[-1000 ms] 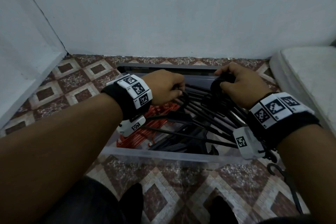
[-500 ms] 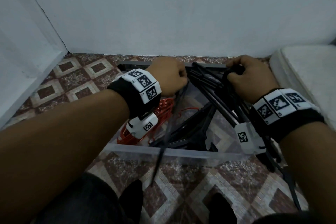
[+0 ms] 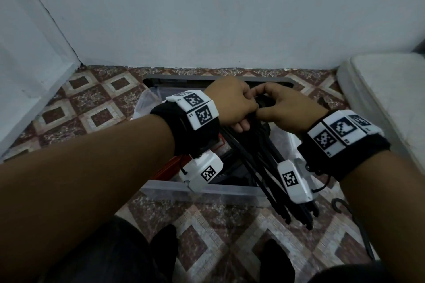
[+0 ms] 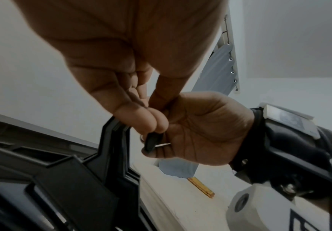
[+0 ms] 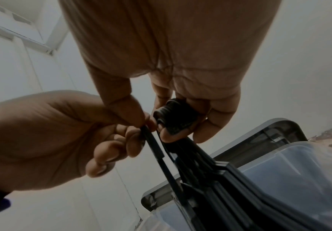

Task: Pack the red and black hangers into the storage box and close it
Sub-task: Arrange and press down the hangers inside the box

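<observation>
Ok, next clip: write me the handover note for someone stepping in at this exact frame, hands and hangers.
Left hand: pinches the hook of one black hanger beside the bunch.
Right hand: grips the gathered hooks of the black hanger bunch, held up over the clear storage box; its lower ends hang out past the near rim.
Red hangers: lying in the box at its left side, partly hidden by the left wrist.
Grey lid: off, behind the box by the wall.
One loose black hanger lies on the floor to the right.
Left: lower the bunch in, add the loose hanger, fit the lid.
</observation>
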Available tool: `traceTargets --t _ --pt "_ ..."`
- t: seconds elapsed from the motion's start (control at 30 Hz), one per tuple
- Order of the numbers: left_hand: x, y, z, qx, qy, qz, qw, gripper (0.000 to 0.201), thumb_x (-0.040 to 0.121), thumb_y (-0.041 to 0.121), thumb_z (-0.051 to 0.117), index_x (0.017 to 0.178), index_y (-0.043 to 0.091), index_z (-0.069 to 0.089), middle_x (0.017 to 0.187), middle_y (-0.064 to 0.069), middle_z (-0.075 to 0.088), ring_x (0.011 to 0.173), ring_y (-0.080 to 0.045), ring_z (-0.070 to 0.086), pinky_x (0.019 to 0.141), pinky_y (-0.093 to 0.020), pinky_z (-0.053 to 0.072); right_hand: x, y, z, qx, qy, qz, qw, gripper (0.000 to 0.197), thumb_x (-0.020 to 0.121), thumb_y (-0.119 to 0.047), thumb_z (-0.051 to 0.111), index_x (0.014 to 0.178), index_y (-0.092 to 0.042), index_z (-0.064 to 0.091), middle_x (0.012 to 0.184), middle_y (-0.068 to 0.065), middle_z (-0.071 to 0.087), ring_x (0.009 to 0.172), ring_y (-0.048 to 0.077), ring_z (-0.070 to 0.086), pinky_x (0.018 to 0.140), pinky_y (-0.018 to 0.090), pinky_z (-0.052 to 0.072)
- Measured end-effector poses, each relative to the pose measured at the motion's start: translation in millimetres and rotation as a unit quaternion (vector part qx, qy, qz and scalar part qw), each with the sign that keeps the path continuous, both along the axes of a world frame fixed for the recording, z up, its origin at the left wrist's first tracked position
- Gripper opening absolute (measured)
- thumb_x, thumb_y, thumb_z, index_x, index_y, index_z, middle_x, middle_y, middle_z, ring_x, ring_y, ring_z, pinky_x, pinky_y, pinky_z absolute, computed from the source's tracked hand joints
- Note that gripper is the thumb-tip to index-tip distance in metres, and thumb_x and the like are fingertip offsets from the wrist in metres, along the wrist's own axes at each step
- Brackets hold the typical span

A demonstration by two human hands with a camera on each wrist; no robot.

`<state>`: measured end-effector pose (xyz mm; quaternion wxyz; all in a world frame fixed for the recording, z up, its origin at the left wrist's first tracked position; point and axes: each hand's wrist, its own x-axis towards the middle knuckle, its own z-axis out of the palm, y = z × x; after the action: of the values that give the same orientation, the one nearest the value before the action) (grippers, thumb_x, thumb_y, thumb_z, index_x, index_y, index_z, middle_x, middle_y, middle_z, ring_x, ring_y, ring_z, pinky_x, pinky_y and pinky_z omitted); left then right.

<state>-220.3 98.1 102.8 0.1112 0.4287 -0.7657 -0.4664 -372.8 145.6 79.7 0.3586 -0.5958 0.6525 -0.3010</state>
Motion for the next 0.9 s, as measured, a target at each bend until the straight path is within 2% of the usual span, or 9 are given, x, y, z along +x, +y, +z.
traceTargets --t 0.13,0.3,0.4,0.47,0.53,0.6,0.73,0.8,0.9 --pt "1 2 0 0.041 0.041 0.018 0.998 0.013 0.093 0.015 0.061 0.095 0.002 0.063 0.068 -0.016 0.072 0.072 -0.034 0.073 0.073 -0.046 0.061 -1 -1 -1 0.005 0.009 0.022 1.0 0.055 0.055 -0.028 0.07 0.109 -0.031 0.061 0.102 0.006 0.072 0.096 0.031 0.068 0.089 0.055 0.052" --pt "6 -2 1 0.071 0.13 0.024 0.989 0.015 0.095 0.017 0.061 0.105 0.006 0.061 0.082 -0.013 0.073 0.071 -0.025 0.074 0.057 -0.03 0.059 -9 -2 0 -0.014 -0.003 -0.011 1.0 0.051 0.056 -0.032 0.066 0.107 -0.03 0.064 0.099 0.005 0.073 0.094 0.026 0.07 0.089 0.053 0.055" --pt "17 -25 -10 -0.149 0.033 0.012 0.988 0.038 0.087 0.037 0.068 0.119 0.02 0.058 0.094 -0.003 0.072 0.083 -0.018 0.07 0.072 -0.036 0.057 -13 -1 1 -0.022 -0.022 -0.015 0.999 0.033 0.069 -0.023 0.063 0.101 -0.03 0.063 0.096 0.007 0.072 0.087 0.029 0.071 0.084 0.055 0.056" --pt "26 -41 -23 -0.322 -0.123 -0.109 0.932 0.074 0.076 0.056 0.072 0.138 0.026 0.046 0.124 0.0 0.061 0.113 -0.018 0.057 0.097 -0.041 0.047 -13 1 3 -0.031 -0.024 -0.001 0.999 0.027 0.073 -0.022 0.06 0.099 -0.033 0.062 0.098 0.005 0.072 0.087 0.028 0.071 0.084 0.053 0.057" --pt "30 -46 -38 -0.394 -0.213 -0.206 0.87 0.096 0.069 0.067 0.07 0.148 0.026 0.034 0.139 -0.001 0.049 0.127 -0.022 0.044 0.106 -0.043 0.037 -13 4 7 -0.045 -0.024 0.01 0.999 0.03 0.071 -0.023 0.056 0.098 -0.034 0.063 0.097 0.003 0.072 0.087 0.026 0.07 0.081 0.047 0.058" --pt "28 -47 -52 -0.408 -0.244 -0.232 0.849 0.095 0.069 0.07 0.067 0.146 0.027 0.033 0.134 0.0 0.052 0.123 -0.023 0.047 0.104 -0.043 0.038 -15 5 11 -0.056 -0.03 0.024 0.998 0.033 0.07 -0.021 0.054 0.099 -0.033 0.065 0.095 0.0 0.073 0.083 0.022 0.069 0.074 0.039 0.056" --pt "23 -48 -60 -0.385 -0.248 -0.212 0.863 0.055 0.081 0.05 0.063 0.127 0.025 0.047 0.106 -0.001 0.065 0.095 -0.027 0.062 0.08 -0.035 0.046 -22 9 17 -0.076 -0.066 0.031 0.994 0.036 0.071 -0.014 0.05 0.096 -0.032 0.068 0.09 -0.003 0.071 0.073 0.012 0.062 0.067 0.026 0.048" --pt "22 -47 -60 -0.354 -0.235 -0.209 0.881 0.028 0.086 0.039 0.061 0.106 0.025 0.047 0.09 -0.001 0.063 0.082 -0.029 0.061 0.068 -0.032 0.045 -26 11 18 -0.089 -0.086 0.026 0.992 0.037 0.072 -0.01 0.049 0.096 -0.03 0.069 0.088 0.002 0.07 0.07 0.012 0.058 0.061 0.021 0.046" --pt "24 -51 -59 -0.347 -0.213 -0.21 0.889 0.022 0.089 0.035 0.06 0.093 0.03 0.039 0.073 0.005 0.051 0.067 -0.023 0.053 0.06 -0.031 0.041 -30 10 17 -0.105 -0.085 0.011 0.991 0.035 0.074 -0.01 0.051 0.094 -0.032 0.069 0.094 0.006 0.071 0.07 0.011 0.058 0.059 0.018 0.046"
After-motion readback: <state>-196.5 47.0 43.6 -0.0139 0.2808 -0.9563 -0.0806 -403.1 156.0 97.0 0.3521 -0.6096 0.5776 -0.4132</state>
